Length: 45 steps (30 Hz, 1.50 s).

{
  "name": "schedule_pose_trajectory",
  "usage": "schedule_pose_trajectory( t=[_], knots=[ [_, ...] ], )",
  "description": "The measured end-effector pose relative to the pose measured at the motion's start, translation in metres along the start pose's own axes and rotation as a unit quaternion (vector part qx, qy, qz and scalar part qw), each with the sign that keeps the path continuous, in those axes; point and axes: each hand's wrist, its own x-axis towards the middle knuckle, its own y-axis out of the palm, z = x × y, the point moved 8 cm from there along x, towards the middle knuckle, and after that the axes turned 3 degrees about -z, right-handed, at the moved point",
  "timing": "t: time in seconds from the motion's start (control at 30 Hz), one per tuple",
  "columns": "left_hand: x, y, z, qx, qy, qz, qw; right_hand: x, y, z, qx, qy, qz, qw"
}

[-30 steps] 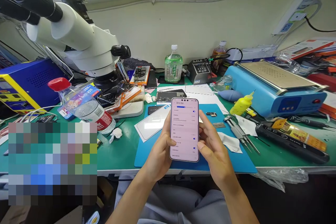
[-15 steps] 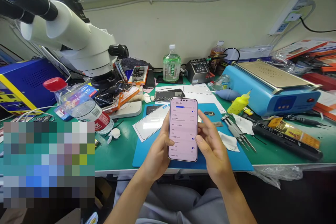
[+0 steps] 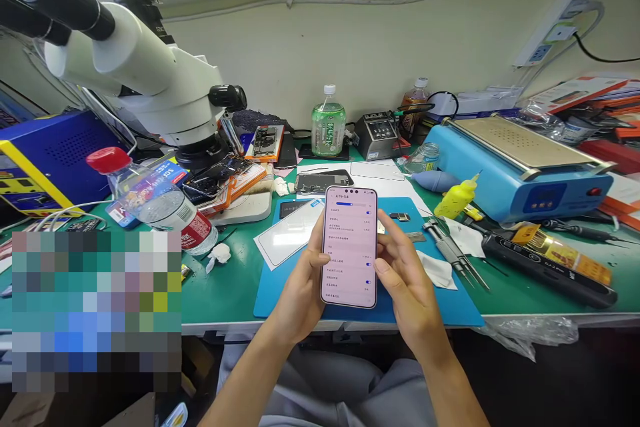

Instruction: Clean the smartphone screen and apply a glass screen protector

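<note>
A smartphone [image 3: 349, 247] with a lit settings-style page, showing a slider and several blue switches, is held upright above the blue mat [image 3: 290, 300]. My left hand [image 3: 303, 280] grips its left edge, the thumb bent over the screen and the fingers hidden behind. On the other side, my right hand [image 3: 407, 280] closes around the right edge, its thumb at the border near the switches. Under and behind the left hand lies a white phone-shaped panel [image 3: 285, 238]. Past the phone's top rests an opened dark phone body [image 3: 323, 181].
At the left stand a microscope [image 3: 155, 87] and a tilted red-capped bottle [image 3: 183, 220]. To the right are tweezers [image 3: 457, 257], a black pen-like tool [image 3: 550, 270], a yellow dropper bottle [image 3: 456, 197] and a blue heating plate machine [image 3: 540, 173]. A green bottle [image 3: 329, 123] stands by the wall.
My left thumb has shifted slightly up the screen. The phone and my right hand stay nearly in place, and the same page shows.
</note>
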Motion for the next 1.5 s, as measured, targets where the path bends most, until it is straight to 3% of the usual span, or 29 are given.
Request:
schedule_pose_trajectory(
  t=[0.3, 0.63, 0.9, 1.5],
  knots=[
    [-0.0010, -0.0004, 0.0019, -0.005, -0.007, 0.002, 1.000, -0.0020, -0.0001, 0.0032, -0.018, 0.011, -0.016, 1.000],
    [0.0002, 0.0000, -0.0001, -0.002, -0.005, 0.007, 1.000, 0.0004, -0.0026, -0.0018, -0.026, -0.026, -0.002, 0.999],
    [0.0009, -0.0008, 0.0010, 0.000, -0.002, 0.007, 1.000, -0.0024, 0.0007, 0.0050, -0.032, 0.010, -0.016, 0.999],
    [0.0000, 0.0038, -0.0029, 0.001, 0.010, 0.023, 1.000, -0.0024, 0.0009, 0.0039, -0.013, 0.007, -0.015, 1.000]
  ],
)
